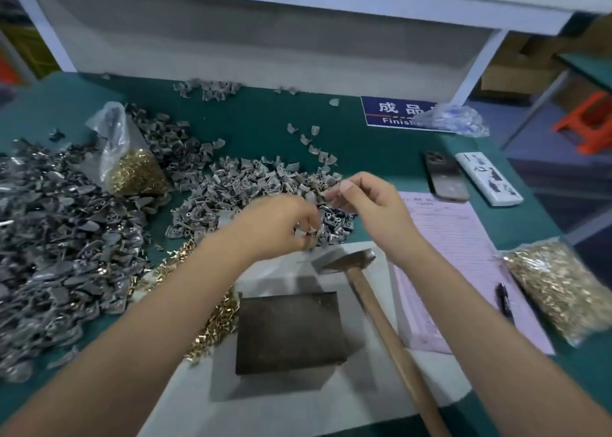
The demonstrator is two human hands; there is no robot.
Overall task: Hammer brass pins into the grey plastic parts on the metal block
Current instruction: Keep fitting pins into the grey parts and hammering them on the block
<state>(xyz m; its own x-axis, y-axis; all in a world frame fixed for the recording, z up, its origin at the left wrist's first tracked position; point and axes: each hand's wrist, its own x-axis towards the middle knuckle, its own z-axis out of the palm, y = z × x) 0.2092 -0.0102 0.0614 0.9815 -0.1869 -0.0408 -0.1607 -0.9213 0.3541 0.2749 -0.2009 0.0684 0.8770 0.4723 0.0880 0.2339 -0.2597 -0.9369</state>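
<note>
L hand (281, 224) pinching grey parts (265, 185) at pile; R hand (367, 198) fingers curled, empty; metal block (288, 330) below.

Beyond my right hand (367, 205), a blue sign (394, 112) lies flat on the surface. I can read white Chinese characters "成品" and below them "Finish", the rest covered by a plastic bag (453, 120). Print on the pink form (463, 238) beside my right hand is too blurred to read.

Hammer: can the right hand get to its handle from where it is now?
Probably yes. The hammer lies untouched beside the metal block, its wooden handle bare on top, running under the right forearm. The right hand is up at the grey parts pile, pinching something small it would likely drop first.
</note>
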